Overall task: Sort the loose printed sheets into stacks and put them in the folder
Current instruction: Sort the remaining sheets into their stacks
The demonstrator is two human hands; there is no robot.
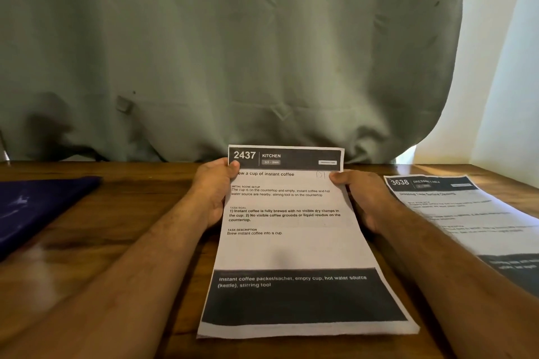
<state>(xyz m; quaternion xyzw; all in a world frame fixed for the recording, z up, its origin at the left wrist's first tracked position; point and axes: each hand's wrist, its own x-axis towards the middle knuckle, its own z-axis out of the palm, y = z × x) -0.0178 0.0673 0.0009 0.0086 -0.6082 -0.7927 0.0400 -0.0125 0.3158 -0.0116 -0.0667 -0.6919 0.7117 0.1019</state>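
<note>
Two bare forearms reach into view from the bottom corners, uncovered from the frame's edge to the wrist, with no sleeve or cuff showing. The left hand (214, 195) and the right hand (366, 198) wear no gloves. No watch, bracelet or ring shows on the parts in view. Fine hair lies along both forearms, and short, unpainted thumbnails show.

home room | wooden table (122, 230) | green curtain (233, 52) behind
</note>
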